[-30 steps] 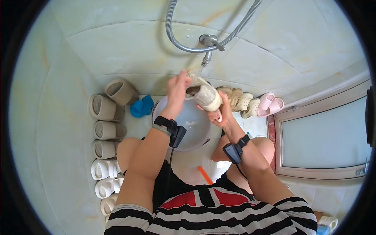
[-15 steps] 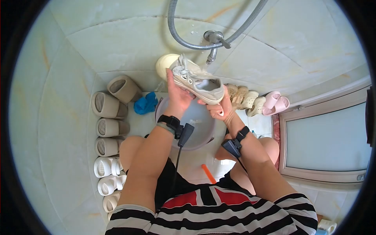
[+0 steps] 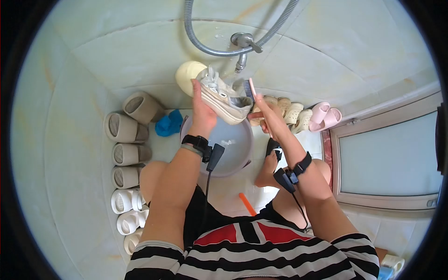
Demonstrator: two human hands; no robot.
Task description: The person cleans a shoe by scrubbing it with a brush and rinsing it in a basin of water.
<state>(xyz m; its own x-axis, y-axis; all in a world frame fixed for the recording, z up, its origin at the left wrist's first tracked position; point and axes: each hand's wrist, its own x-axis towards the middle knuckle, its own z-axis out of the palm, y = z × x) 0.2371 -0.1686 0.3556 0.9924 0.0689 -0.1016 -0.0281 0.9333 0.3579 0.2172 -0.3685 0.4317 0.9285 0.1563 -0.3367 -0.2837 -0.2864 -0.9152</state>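
A wet-looking off-white lace-up sneaker (image 3: pixel 224 101) is tilted above the basin, its toe up to the left and its opening facing right. My left hand (image 3: pixel 203 115) grips it around the middle of the sole, thumb along the near side. In my right hand (image 3: pixel 270 116) is a pink scrub brush (image 3: pixel 251 87), its dark bristles turned toward the shoe's heel opening. Whether bristles and shoe touch, I cannot tell. Beneath them stands a pale basin (image 3: pixel 248 156) holding cloudy water with a white patch on it.
A metal tap (image 3: pixel 241 60) and a grey shower hose (image 3: pixel 191 32) are on the tiled wall ahead. Slippers (image 3: pixel 126 154) line the left wall beside a blue cloth (image 3: pixel 169 123). Clogs (image 3: pixel 293 113) and pink slippers (image 3: pixel 325 116) sit at right, near a framed door (image 3: pixel 387 163). An orange stick (image 3: pixel 247 204) lies below.
My right hand has come away from the sneaker's heel and moved slightly right, bringing the brush's head into view. My left hand keeps its hold. The whole view has shifted a little.
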